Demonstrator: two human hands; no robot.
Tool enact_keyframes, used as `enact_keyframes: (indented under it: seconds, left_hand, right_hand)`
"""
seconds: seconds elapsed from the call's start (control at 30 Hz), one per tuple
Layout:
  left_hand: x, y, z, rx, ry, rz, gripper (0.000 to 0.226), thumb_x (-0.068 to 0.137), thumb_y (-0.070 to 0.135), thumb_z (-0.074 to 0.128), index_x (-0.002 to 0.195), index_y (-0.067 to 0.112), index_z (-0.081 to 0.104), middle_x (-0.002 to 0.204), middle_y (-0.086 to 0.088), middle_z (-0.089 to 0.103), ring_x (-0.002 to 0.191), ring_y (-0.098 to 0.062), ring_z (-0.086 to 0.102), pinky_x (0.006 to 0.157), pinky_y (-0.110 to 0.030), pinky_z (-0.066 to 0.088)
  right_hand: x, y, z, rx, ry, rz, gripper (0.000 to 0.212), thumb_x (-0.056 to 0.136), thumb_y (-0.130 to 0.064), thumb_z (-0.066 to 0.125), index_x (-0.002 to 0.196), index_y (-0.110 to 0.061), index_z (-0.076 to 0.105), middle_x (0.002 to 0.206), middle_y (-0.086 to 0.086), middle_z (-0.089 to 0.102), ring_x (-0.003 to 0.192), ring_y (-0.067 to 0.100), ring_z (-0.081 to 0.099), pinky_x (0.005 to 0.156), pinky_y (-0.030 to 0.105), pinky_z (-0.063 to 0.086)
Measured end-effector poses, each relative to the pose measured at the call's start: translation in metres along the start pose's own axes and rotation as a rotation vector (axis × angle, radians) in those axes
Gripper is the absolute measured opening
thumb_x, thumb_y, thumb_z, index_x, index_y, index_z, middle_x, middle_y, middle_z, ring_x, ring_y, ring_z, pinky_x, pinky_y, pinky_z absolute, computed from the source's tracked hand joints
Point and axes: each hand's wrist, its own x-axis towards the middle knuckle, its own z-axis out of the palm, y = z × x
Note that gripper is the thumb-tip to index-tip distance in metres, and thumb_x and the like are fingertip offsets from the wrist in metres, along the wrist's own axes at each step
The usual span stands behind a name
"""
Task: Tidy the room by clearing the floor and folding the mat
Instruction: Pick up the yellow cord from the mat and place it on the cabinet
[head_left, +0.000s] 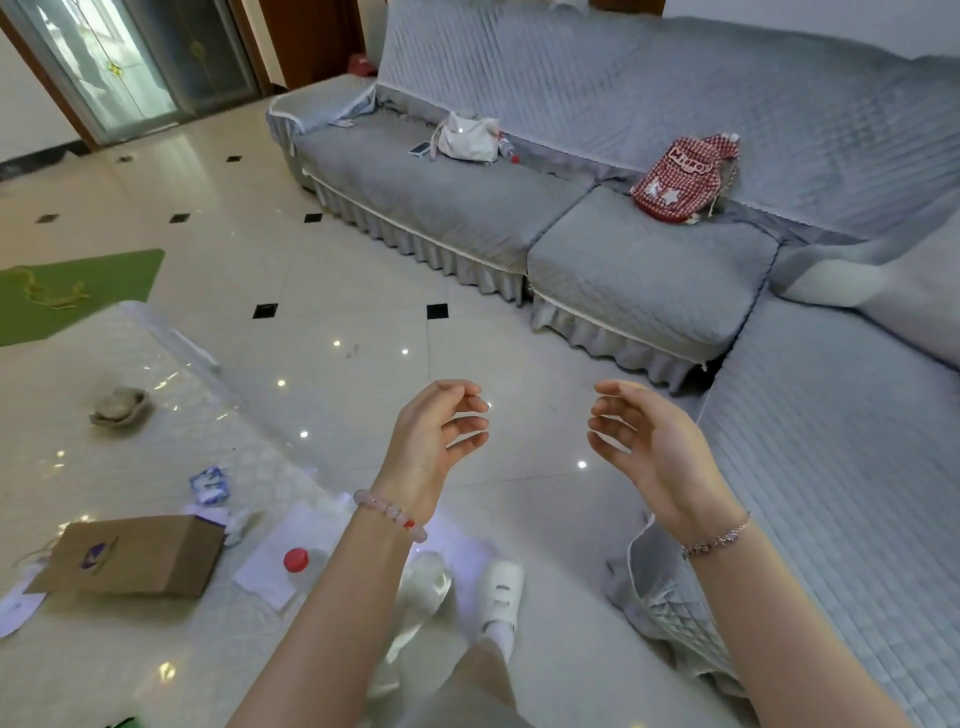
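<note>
- My left hand (436, 431) and right hand (649, 441) hover loosely curled, holding nothing.
- Folding the flat green floor mat (117, 280) could trap the tangled yellow cord (54, 297) lying on it.

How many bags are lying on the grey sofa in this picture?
2. A white bag sits on the left seat of the sofa, beside a phone; a red checked bag rests on the next cushion, against the backrest. Others may lie beyond the frame.
</note>
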Motion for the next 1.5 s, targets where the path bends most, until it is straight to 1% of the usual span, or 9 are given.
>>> enact_keyframes:
  seconds: [0.2, 0.33, 0.5, 0.7, 0.93, 1.17, 1.33, 1.5]
  left_hand:
    - [0.113, 0.036, 0.014, -0.049, 0.034, 0.018, 0.020, 0.095, 0.012, 0.044, 0.082, 0.012, 0.060, 0.071, 0.002, 0.060, 0.062, -0.012, 0.058, 0.071, -0.028, 0.051]
    - [0.186, 0.065, 0.017, -0.069, 0.048, 0.034, 0.020, 0.096, 0.013, 0.044, 0.082, 0.014, 0.059, 0.072, 0.002, 0.060, 0.065, -0.013, 0.057, 0.070, -0.027, 0.050]
    - [0.253, 0.090, 0.013, -0.050, 0.101, 0.066, 0.020, 0.096, 0.014, 0.044, 0.083, 0.015, 0.059, 0.072, 0.003, 0.060, 0.066, -0.013, 0.056, 0.070, -0.027, 0.049]
    - [0.318, 0.109, -0.001, -0.069, 0.196, 0.104, 0.020, 0.096, 0.016, 0.045, 0.084, 0.016, 0.060, 0.072, 0.004, 0.061, 0.067, -0.013, 0.057, 0.072, -0.027, 0.049]
    - [0.415, 0.129, 0.002, -0.094, 0.327, 0.134, 0.019, 0.096, 0.016, 0.045, 0.084, 0.016, 0.060, 0.073, 0.003, 0.060, 0.066, -0.011, 0.058, 0.069, -0.026, 0.049]
    - [0.519, 0.167, 0.013, -0.234, 0.451, 0.128, 0.019, 0.095, 0.016, 0.046, 0.082, 0.016, 0.060, 0.071, 0.002, 0.060, 0.065, -0.013, 0.056, 0.072, -0.029, 0.048]
    - [0.575, 0.184, 0.012, -0.268, 0.527, 0.143, 0.019, 0.095, 0.016, 0.046, 0.083, 0.016, 0.060, 0.070, 0.003, 0.061, 0.065, -0.013, 0.056, 0.072, -0.029, 0.048]
    - [0.617, 0.202, -0.016, -0.276, 0.628, 0.171, 0.019, 0.096, 0.016, 0.044, 0.085, 0.016, 0.060, 0.073, 0.002, 0.060, 0.066, -0.012, 0.056, 0.070, -0.027, 0.048]
  right_hand:
    - [0.109, -0.029, 0.025, -0.045, -0.020, 0.028, 0.024, 0.096, -0.018, 0.044, 0.088, -0.012, 0.066, 0.074, 0.001, 0.061, 0.072, 0.015, 0.059, 0.079, 0.031, 0.049]
    - [0.185, -0.054, 0.052, -0.090, -0.069, 0.045, 0.024, 0.096, -0.018, 0.044, 0.090, -0.011, 0.066, 0.074, 0.001, 0.061, 0.072, 0.015, 0.059, 0.079, 0.031, 0.050]
    - [0.265, -0.074, 0.090, -0.102, -0.130, 0.047, 0.023, 0.096, -0.017, 0.044, 0.086, -0.012, 0.065, 0.071, 0.000, 0.060, 0.068, 0.013, 0.059, 0.076, 0.029, 0.049]
    - [0.349, -0.082, 0.121, -0.157, -0.206, 0.075, 0.022, 0.096, -0.016, 0.045, 0.086, -0.013, 0.064, 0.070, -0.001, 0.060, 0.070, 0.013, 0.058, 0.076, 0.030, 0.048]
    - [0.470, -0.103, 0.155, -0.220, -0.342, 0.117, 0.018, 0.093, -0.017, 0.048, 0.088, -0.012, 0.065, 0.073, 0.001, 0.061, 0.072, 0.014, 0.058, 0.079, 0.031, 0.048]
    - [0.594, -0.141, 0.197, -0.245, -0.435, 0.177, 0.019, 0.093, -0.016, 0.049, 0.084, -0.014, 0.065, 0.072, -0.001, 0.059, 0.069, 0.012, 0.057, 0.076, 0.029, 0.047]
    - [0.655, -0.148, 0.233, -0.270, -0.516, 0.242, 0.020, 0.094, -0.015, 0.047, 0.085, -0.012, 0.065, 0.069, -0.001, 0.060, 0.067, 0.012, 0.058, 0.074, 0.028, 0.049]
    - [0.706, -0.145, 0.277, -0.319, -0.584, 0.282, 0.020, 0.095, -0.016, 0.047, 0.086, -0.013, 0.065, 0.069, -0.001, 0.061, 0.066, 0.012, 0.058, 0.074, 0.028, 0.050]
